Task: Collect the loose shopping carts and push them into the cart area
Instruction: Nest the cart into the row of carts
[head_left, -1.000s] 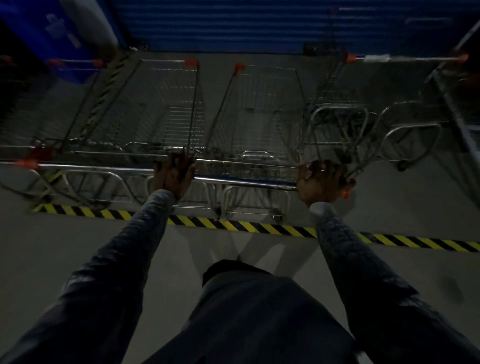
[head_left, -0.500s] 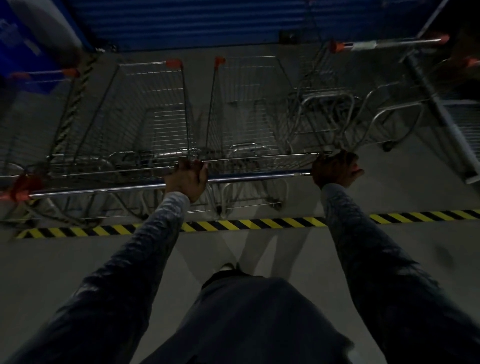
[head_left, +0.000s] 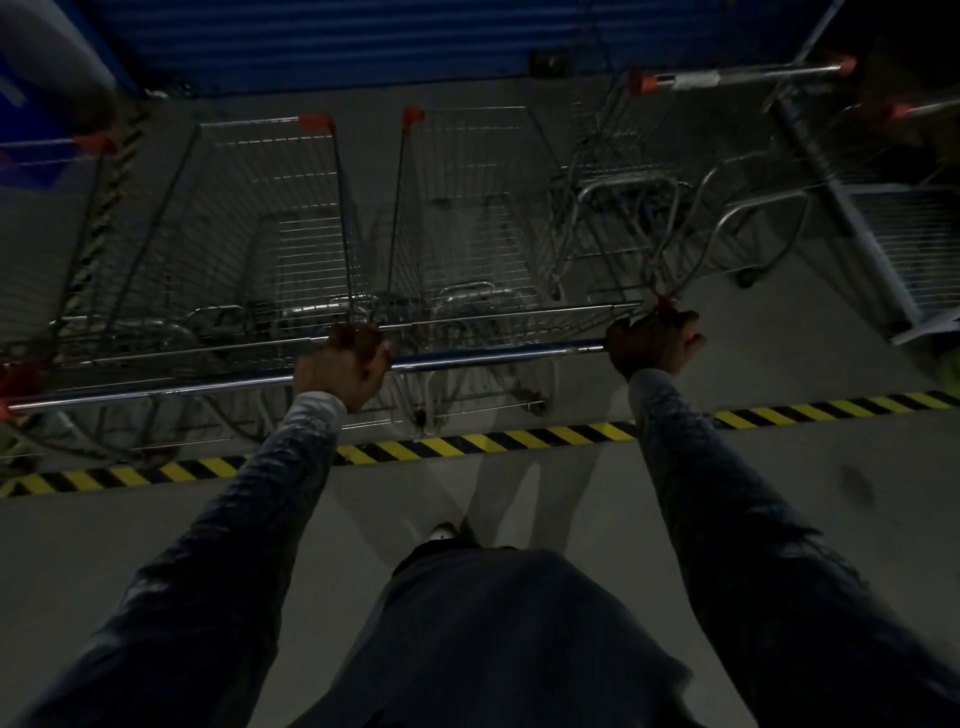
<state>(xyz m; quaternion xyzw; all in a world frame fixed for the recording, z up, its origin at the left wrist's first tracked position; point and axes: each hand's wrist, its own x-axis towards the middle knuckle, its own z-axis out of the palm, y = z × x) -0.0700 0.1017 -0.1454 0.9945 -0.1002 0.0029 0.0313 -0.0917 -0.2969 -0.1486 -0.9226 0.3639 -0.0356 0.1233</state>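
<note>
I hold a wire shopping cart by its long metal handle bar (head_left: 483, 356), which runs across the view just beyond the striped floor line. My left hand (head_left: 340, 371) is closed around the bar near its middle. My right hand (head_left: 652, 343) grips the bar's right end by a red cap. The held cart's basket edge (head_left: 519, 317) lies just ahead of the bar. Beyond it stand two parked carts, one on the left (head_left: 270, 218) and one on the right (head_left: 467, 208), both with orange corner caps.
A yellow-and-black striped line (head_left: 467, 441) crosses the concrete floor under my arms. More carts (head_left: 675, 208) crowd the right, beside a slanted metal rail (head_left: 857, 223). A blue shutter wall (head_left: 363, 41) closes the far side. Another cart (head_left: 62, 156) stands at the far left.
The view has rolled, so the bar and striped line now rise to the right instead of falling. Both hands keep their grip, and the cart sits about as far past the line as before.
</note>
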